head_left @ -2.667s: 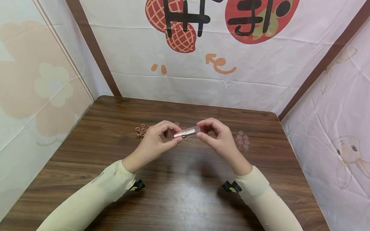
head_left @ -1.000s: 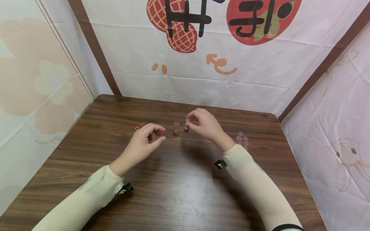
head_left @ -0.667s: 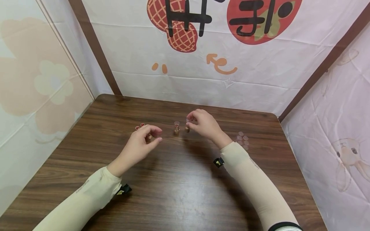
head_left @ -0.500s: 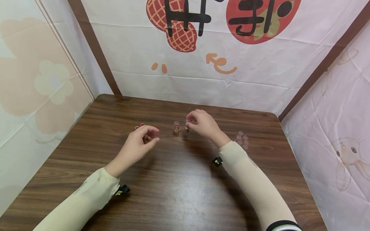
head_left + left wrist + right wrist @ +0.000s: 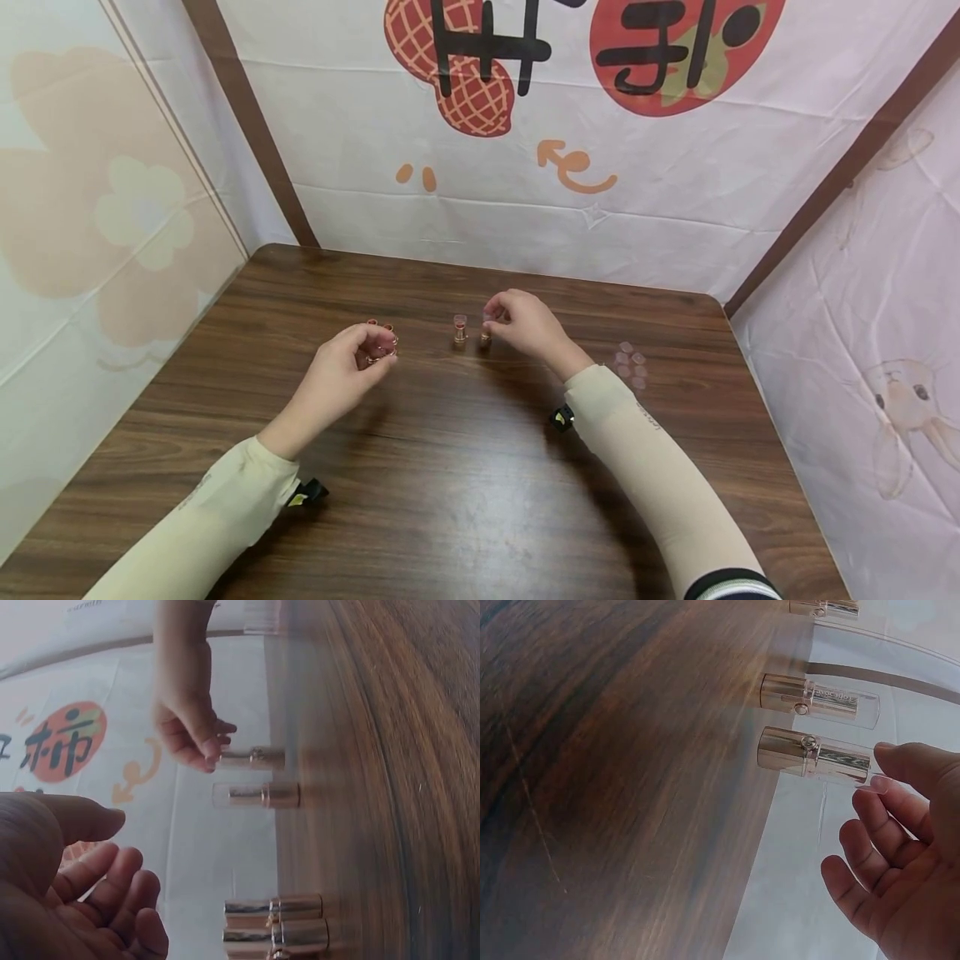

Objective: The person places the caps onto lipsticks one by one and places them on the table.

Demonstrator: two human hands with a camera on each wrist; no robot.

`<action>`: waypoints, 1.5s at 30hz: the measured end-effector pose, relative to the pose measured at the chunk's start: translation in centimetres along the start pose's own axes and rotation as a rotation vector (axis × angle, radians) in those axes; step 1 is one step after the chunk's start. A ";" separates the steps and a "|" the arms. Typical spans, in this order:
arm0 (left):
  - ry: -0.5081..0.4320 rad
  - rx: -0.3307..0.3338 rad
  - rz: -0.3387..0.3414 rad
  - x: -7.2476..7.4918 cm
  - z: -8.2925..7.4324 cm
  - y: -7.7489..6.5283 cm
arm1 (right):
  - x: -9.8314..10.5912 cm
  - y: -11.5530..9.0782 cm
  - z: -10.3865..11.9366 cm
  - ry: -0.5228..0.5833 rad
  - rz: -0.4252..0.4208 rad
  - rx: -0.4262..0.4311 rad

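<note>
Right hand [image 5: 528, 327] pinches upright clear-capped tube [image 5: 836, 757] by its top, second capped tube [image 5: 786, 691] just beside, left hand [image 5: 337, 367] relaxed near gold tubes [image 5: 301, 936], thumb apart from fingers, clear pieces [image 5: 638, 359] on table [image 5: 442, 475]

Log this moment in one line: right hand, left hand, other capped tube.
right hand: pinches top of upright capped tube | left hand: holds nothing, near uncapped gold tubes | other capped tube: upright alongside

Your left arm [image 5: 202, 517] reaches in from 7 o'clock, your right arm [image 5: 652, 467] from 5 o'clock. Your left hand [image 5: 336, 365] curves loosely, thumb [image 5: 84, 818] apart from the fingers [image 5: 124, 871]; your right hand [image 5: 528, 325] pinches between thumb and forefinger [image 5: 905, 804].
</note>
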State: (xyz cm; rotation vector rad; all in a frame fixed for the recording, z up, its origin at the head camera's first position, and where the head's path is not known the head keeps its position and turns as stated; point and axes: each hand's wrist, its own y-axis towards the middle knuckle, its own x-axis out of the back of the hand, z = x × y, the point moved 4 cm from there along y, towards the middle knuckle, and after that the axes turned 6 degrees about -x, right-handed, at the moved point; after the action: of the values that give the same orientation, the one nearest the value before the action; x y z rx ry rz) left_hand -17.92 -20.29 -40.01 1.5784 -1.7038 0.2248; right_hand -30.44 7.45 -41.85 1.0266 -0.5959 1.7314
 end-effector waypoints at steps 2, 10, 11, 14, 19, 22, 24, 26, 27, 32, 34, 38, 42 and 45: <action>0.003 0.019 -0.002 0.2 0.3 0.0 | -0.1 0.0 -0.1 -0.003 -0.002 0.001; 0.075 0.099 0.011 1.1 2.0 -0.1 | -0.4 -0.2 -0.4 -0.007 0.004 -0.012; 0.082 0.104 0.011 1.2 2.1 -0.1 | -0.4 -0.2 -0.5 -0.009 0.004 -0.012; 0.094 0.115 0.015 1.5 2.7 -0.1 | -0.6 -0.2 -0.6 -0.015 0.006 -0.013; 0.088 0.140 0.017 1.8 3.3 0.0 | -0.7 -0.2 -0.7 -0.020 0.005 -0.011; 0.086 0.154 0.022 1.9 3.5 0.0 | -0.7 -0.2 -0.8 -0.025 0.009 -0.011; 0.089 0.165 0.028 1.9 3.8 0.1 | -0.7 -0.2 -0.8 -0.027 0.017 -0.012; 0.091 0.170 0.034 2.0 4.0 0.2 | -0.6 -0.2 -0.8 -0.037 0.027 -0.014; 0.092 0.172 0.037 2.1 4.0 0.3 | -0.7 -0.2 -0.8 -0.046 0.032 -0.014; 0.113 0.181 0.053 2.4 4.4 0.7 | -0.5 -0.4 -0.6 -0.105 0.035 0.004; 0.114 0.186 0.057 2.5 4.6 0.8 | -0.3 -0.6 -0.4 -0.117 0.023 0.015; 0.113 0.196 0.071 2.7 4.8 1.1 | 0.6 -1.4 -0.3 -0.143 -0.018 0.047; 0.119 0.212 0.097 2.9 5.4 1.2 | 1.8 -2.3 -0.3 -0.174 -0.051 0.070; 0.127 0.230 0.116 3.1 5.9 1.3 | 2.8 -3.1 -0.2 -0.182 -0.071 0.076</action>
State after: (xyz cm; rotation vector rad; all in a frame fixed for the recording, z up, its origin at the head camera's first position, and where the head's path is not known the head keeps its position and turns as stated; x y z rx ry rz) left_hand -21.33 -25.97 -41.54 1.5922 -1.7194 0.5860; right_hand -28.09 10.23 -39.76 1.2540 -0.6039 1.6195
